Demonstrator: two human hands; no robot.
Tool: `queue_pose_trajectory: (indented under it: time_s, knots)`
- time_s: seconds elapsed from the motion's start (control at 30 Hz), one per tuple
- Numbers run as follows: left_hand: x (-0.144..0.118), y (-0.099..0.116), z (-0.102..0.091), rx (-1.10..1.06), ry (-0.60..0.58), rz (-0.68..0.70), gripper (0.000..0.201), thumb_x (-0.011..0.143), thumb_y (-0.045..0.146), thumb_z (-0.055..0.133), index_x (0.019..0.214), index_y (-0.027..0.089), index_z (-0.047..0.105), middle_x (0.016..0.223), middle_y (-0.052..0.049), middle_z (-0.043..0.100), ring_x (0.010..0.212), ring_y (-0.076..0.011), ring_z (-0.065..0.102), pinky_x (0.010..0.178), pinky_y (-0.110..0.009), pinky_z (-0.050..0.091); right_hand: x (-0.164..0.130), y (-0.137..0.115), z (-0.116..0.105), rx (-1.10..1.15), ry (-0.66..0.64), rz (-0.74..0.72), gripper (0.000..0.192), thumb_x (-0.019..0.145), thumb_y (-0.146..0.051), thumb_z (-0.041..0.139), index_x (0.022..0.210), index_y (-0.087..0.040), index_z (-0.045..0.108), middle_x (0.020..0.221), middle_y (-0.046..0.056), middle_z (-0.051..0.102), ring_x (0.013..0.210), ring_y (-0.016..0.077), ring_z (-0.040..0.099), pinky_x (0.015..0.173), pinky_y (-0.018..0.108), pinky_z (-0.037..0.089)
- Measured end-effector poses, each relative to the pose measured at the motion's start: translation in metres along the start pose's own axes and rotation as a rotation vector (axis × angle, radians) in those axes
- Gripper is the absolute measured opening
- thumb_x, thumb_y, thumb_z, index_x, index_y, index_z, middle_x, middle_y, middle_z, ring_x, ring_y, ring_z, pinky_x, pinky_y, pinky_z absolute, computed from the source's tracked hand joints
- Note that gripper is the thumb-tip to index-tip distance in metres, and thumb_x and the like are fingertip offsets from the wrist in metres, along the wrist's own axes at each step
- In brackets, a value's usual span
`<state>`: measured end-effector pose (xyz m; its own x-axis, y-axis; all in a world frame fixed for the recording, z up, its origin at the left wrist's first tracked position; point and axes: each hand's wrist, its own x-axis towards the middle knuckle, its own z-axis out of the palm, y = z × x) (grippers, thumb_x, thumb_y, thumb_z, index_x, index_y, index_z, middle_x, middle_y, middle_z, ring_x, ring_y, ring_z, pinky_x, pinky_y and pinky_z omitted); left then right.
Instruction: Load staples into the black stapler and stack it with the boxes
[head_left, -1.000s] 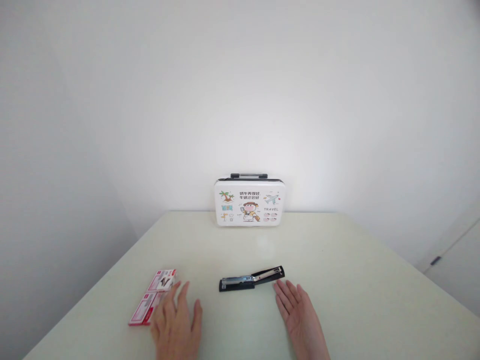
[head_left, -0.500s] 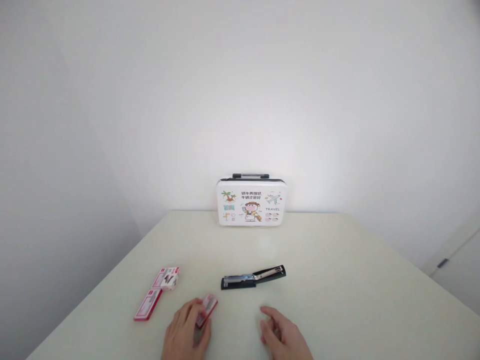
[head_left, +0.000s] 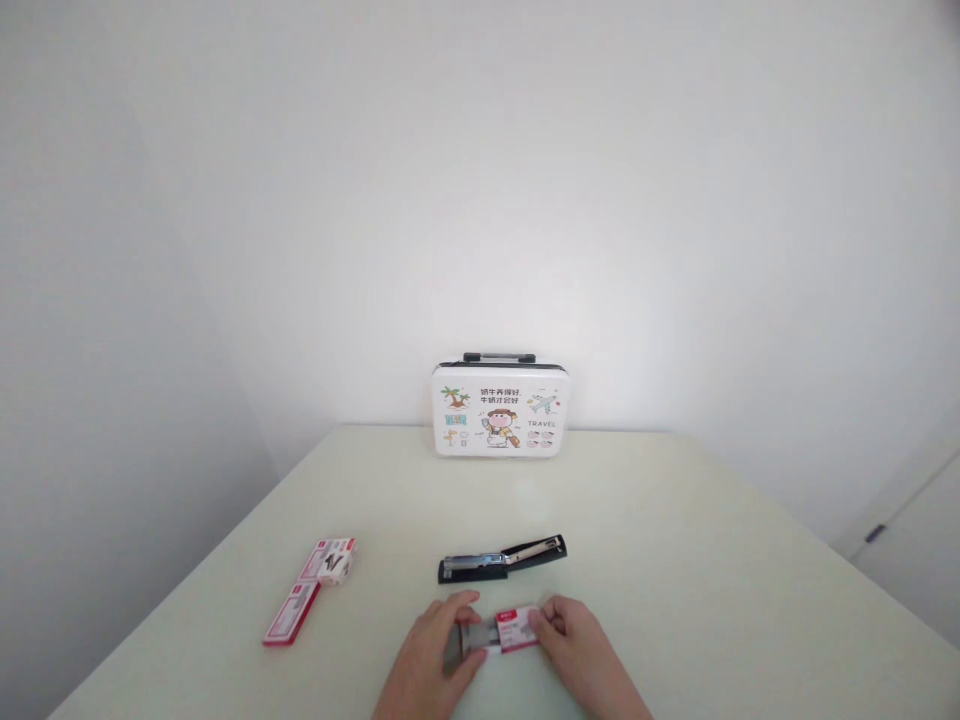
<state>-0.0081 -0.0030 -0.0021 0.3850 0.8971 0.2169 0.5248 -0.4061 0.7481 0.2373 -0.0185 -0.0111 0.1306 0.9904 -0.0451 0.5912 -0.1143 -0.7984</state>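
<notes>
Pale matte table (head_left: 675,560), plain white wall behind. At 9 o'clock: flat red-white staple box (head_left: 291,613), opened carton (head_left: 330,559) just beyond. At 6 o'clock: left hand (head_left: 427,665) pinching grey inner tray, right hand (head_left: 574,650) gripping small staple box (head_left: 510,630) sleeve. Black metal stapler (head_left: 501,560) flipped open, just beyond. At 12 o'clock: glossy rounded cartoon case (head_left: 499,408), upright.

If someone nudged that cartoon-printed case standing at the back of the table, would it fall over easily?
Probably yes. The case stands upright on a narrow edge with its handle on top, so a push on the broad printed face would likely tip it. Its glossy shell looks stiff, and on the smooth table a low sideways nudge might just slide it. The wall close behind should stop it falling backward.
</notes>
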Motion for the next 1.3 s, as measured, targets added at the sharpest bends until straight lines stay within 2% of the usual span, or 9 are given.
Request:
queue_pose_trajectory:
  time_s: [0.1, 0.2, 0.33, 0.47, 0.67, 0.87, 1.0, 1.1, 1.3]
  knots:
    - [-0.001, -0.001, 0.002, -0.005, 0.029, 0.017, 0.06, 0.081, 0.014, 0.064, 0.139, 0.027, 0.053, 0.118, -0.005, 0.071, 0.115, -0.0224, 0.064, 0.108, -0.041, 0.048, -0.007, -0.005, -0.016, -0.058, 0.041, 0.016, 0.023, 0.09, -0.039, 0.057, 0.077, -0.022, 0.063, 0.062, 0.0, 0.064, 0.06, 0.0183, 0.058, 0.056, 0.026, 0.032]
    - [-0.001, 0.001, 0.004, -0.003, 0.04, 0.027, 0.06, 0.081, 0.015, 0.064, 0.139, 0.027, 0.054, 0.12, -0.006, 0.071, 0.119, -0.0242, 0.063, 0.109, -0.044, 0.047, -0.01, -0.032, -0.022, -0.203, 0.036, -0.09, 0.013, 0.088, -0.033, 0.061, 0.096, -0.027, 0.07, 0.062, -0.003, 0.066, 0.061, 0.0183, 0.06, 0.058, 0.026, 0.034]
    - [-0.001, -0.001, 0.004, -0.002, 0.026, 0.031, 0.061, 0.081, 0.016, 0.065, 0.14, 0.027, 0.054, 0.121, -0.005, 0.071, 0.119, -0.0239, 0.062, 0.108, -0.042, 0.047, 0.001, -0.072, -0.014, -0.445, -0.086, -0.335, 0.015, 0.078, -0.02, 0.067, 0.078, -0.031, 0.079, 0.071, 0.001, 0.075, 0.07, 0.0215, 0.067, 0.066, 0.028, 0.039]
    - [-0.002, -0.005, 0.004, -0.015, 0.014, 0.028, 0.061, 0.083, 0.016, 0.064, 0.141, 0.027, 0.051, 0.125, -0.006, 0.069, 0.123, -0.0237, 0.059, 0.112, -0.043, 0.043, 0.013, -0.086, -0.002, -0.494, -0.139, -0.419, 0.023, 0.069, -0.011, 0.066, 0.072, -0.028, 0.081, 0.073, 0.006, 0.078, 0.075, 0.0253, 0.07, 0.069, 0.03, 0.04]
    - [-0.002, -0.002, 0.004, -0.027, 0.013, 0.002, 0.063, 0.081, 0.015, 0.065, 0.141, 0.027, 0.051, 0.123, -0.005, 0.069, 0.121, -0.0229, 0.06, 0.11, -0.04, 0.043, 0.011, -0.078, -0.018, -0.443, -0.157, -0.465, 0.02, 0.076, -0.017, 0.062, 0.082, -0.028, 0.078, 0.073, 0.0, 0.077, 0.069, 0.0191, 0.068, 0.065, 0.026, 0.039]
    - [-0.004, 0.0, 0.002, -0.021, 0.004, 0.02, 0.063, 0.081, 0.015, 0.065, 0.141, 0.028, 0.051, 0.124, -0.004, 0.068, 0.121, -0.0224, 0.059, 0.11, -0.038, 0.042, -0.002, -0.037, -0.041, -0.234, -0.108, -0.31, 0.017, 0.083, -0.021, 0.057, 0.086, -0.026, 0.072, 0.064, -0.005, 0.066, 0.06, 0.0141, 0.06, 0.061, 0.023, 0.037]
    - [-0.004, -0.004, 0.0, 0.019, 0.051, -0.03, 0.053, 0.088, 0.028, 0.064, 0.139, 0.025, 0.052, 0.113, -0.006, 0.069, 0.103, -0.0228, 0.063, 0.097, -0.038, 0.048, -0.01, -0.016, -0.048, -0.224, -0.089, -0.219, 0.029, 0.085, -0.033, 0.064, 0.112, -0.027, 0.072, 0.069, -0.004, 0.066, 0.064, 0.0162, 0.061, 0.062, 0.024, 0.039]
    - [-0.001, 0.002, 0.004, 0.105, 0.046, -0.097, 0.032, 0.096, 0.036, 0.054, 0.125, 0.025, 0.062, 0.091, -0.003, 0.07, 0.086, -0.0224, 0.064, 0.085, -0.036, 0.048, -0.016, -0.016, -0.047, -0.248, -0.135, -0.216, 0.04, 0.076, -0.033, 0.075, 0.116, -0.031, 0.073, 0.079, -0.003, 0.071, 0.071, 0.0168, 0.063, 0.067, 0.025, 0.04]
    - [-0.002, 0.021, 0.025, 0.154, 0.027, -0.048, 0.023, 0.099, 0.034, 0.05, 0.114, 0.026, 0.066, 0.082, -0.001, 0.072, 0.09, -0.0246, 0.066, 0.084, -0.036, 0.044, -0.023, -0.038, -0.037, -0.244, -0.214, -0.279, 0.033, 0.069, -0.024, 0.08, 0.1, -0.032, 0.077, 0.08, -0.005, 0.068, 0.072, 0.0149, 0.061, 0.066, 0.023, 0.039]
